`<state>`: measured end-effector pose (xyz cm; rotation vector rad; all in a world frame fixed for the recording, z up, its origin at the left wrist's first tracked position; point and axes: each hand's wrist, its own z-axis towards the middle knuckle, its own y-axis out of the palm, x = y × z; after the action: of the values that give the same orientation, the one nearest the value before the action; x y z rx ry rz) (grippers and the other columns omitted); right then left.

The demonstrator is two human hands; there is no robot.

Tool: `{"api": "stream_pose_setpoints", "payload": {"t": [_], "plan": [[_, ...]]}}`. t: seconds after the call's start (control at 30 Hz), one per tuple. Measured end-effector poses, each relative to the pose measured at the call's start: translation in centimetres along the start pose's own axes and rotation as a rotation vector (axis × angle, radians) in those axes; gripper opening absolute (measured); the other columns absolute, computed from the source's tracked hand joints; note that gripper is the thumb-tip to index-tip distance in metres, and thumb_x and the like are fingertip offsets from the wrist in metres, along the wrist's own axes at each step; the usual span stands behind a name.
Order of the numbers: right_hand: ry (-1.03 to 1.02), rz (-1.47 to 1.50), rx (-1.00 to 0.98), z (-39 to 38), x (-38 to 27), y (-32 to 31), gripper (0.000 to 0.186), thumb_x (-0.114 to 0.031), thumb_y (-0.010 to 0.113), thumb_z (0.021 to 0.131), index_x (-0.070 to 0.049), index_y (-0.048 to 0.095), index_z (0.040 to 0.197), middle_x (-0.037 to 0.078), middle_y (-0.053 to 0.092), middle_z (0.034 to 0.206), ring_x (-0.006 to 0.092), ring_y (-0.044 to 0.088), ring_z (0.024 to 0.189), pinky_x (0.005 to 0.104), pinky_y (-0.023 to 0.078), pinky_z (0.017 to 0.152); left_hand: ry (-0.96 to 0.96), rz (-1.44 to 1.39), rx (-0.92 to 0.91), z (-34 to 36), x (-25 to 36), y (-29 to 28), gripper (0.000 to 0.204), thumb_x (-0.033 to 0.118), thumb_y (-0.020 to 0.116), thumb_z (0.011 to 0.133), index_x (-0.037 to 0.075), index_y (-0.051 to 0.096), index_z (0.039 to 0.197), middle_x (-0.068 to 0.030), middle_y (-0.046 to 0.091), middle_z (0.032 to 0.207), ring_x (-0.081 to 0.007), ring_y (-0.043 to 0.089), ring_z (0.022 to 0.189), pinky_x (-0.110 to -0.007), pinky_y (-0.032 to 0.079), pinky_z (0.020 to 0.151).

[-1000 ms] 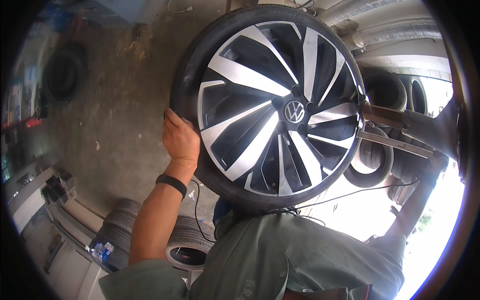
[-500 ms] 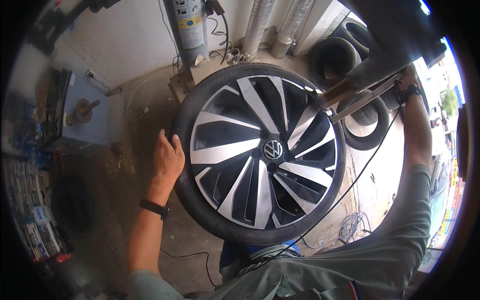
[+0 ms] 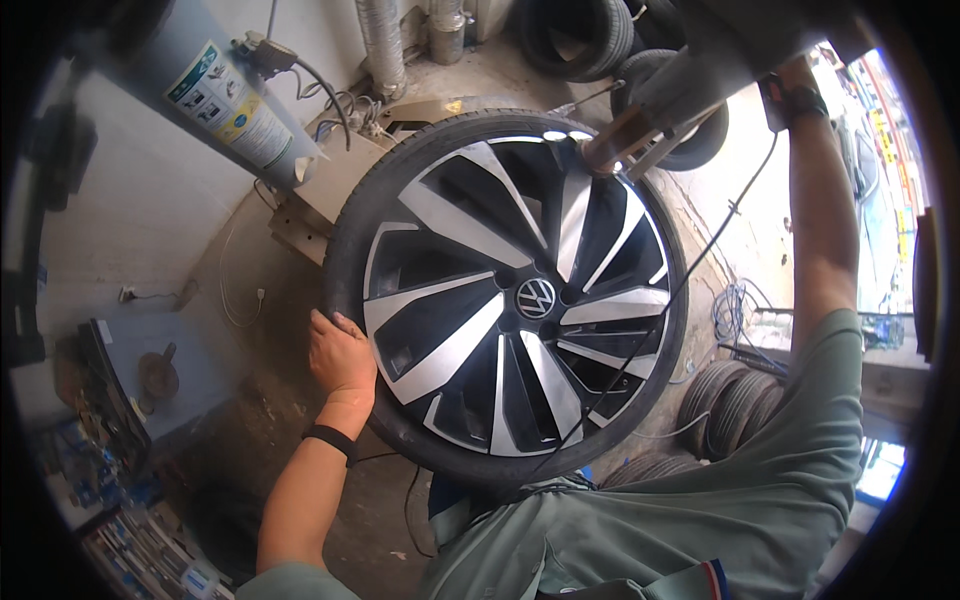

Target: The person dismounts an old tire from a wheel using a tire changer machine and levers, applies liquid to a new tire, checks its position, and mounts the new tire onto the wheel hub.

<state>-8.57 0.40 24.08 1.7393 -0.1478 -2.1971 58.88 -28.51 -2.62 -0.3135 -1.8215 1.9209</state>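
A large car wheel lies face up before me: a black tyre (image 3: 345, 250) around a black-and-silver alloy rim (image 3: 470, 240) with a round centre cap (image 3: 536, 298). My left hand (image 3: 342, 352) rests against the tyre's left edge, fingers loosely bent and not wrapped around it. High on the right, my right hand (image 3: 793, 85) is around a silver tyre lever (image 3: 655, 158), its fingers mostly hidden. The lever reaches the rim's upper right edge beside the head of a dark machine arm (image 3: 605, 155).
A grey column (image 3: 225, 95) with a label rises at the upper left, near a grey machine (image 3: 165, 375). Loose tyres (image 3: 575, 45) lie at the back right, more stacked tyres (image 3: 730, 405) at the right. A black cable (image 3: 695, 262) crosses the wheel.
My view has turned, tilting the column to the left and bringing the stacked tyres into sight. My left hand stays at the tyre's left edge, its fingers more bent.
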Motion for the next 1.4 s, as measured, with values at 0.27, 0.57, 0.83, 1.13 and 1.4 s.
{"api": "stream_pose_setpoints", "payload": {"t": [0.27,0.57,0.83,1.13,1.4], "plan": [[-0.068,0.042,0.088,-6.7,-2.5,4.2,0.026,-0.030,0.038,0.102,-0.007,0.051,0.103,0.007,0.053,0.077,0.0179,0.049,0.061,0.0342,0.046,0.056,0.008,0.067,-0.035,0.3,0.8,0.7,0.043,0.024,0.045,0.100,-0.008,0.046,0.128,-0.0254,0.063,0.113,-0.0382,0.066,0.097,-0.046,0.053,0.086],[-0.203,0.044,0.173,-16.0,-6.8,11.6,0.028,-0.033,0.034,0.104,-0.011,0.049,0.096,0.001,0.045,0.066,0.0149,0.042,0.049,0.0302,0.041,0.046,-0.052,0.023,-0.062,0.5,0.0,0.1,0.038,0.028,0.043,0.102,-0.005,0.048,0.121,-0.0217,0.062,0.106,-0.0390,0.065,0.093,-0.049,0.053,0.081],[-0.235,0.117,0.093,-22.5,-8.3,13.8,0.026,-0.026,0.040,0.099,-0.017,0.046,0.076,-0.004,0.040,0.058,0.0099,0.037,0.047,0.0267,0.031,0.044,-0.021,-0.081,-0.055,0.6,0.2,-0.2,0.039,0.030,0.046,0.102,-0.004,0.049,0.120,-0.0225,0.060,0.110,-0.0399,0.064,0.095,-0.051,0.052,0.080],[-0.255,0.110,0.031,-23.6,-7.5,12.4,0.028,-0.024,0.044,0.096,-0.019,0.044,0.068,-0.005,0.037,0.055,0.0097,0.034,0.045,0.0263,0.028,0.043,-0.039,-0.092,-0.060,0.3,0.1,0.0,0.040,0.031,0.046,0.102,-0.003,0.048,0.121,-0.0216,0.059,0.113,-0.0399,0.063,0.099,-0.051,0.052,0.081],[-0.295,0.051,0.016,-21.3,-7.6,12.7,0.031,-0.030,0.046,0.098,-0.021,0.045,0.068,-0.006,0.037,0.055,0.0097,0.034,0.045,0.0265,0.028,0.042,-0.069,-0.109,-0.089,0.0,-0.3,-0.7,0.039,0.033,0.045,0.102,-0.002,0.047,0.120,-0.0208,0.058,0.114,-0.0399,0.063,0.100,-0.052,0.051,0.081]]}}
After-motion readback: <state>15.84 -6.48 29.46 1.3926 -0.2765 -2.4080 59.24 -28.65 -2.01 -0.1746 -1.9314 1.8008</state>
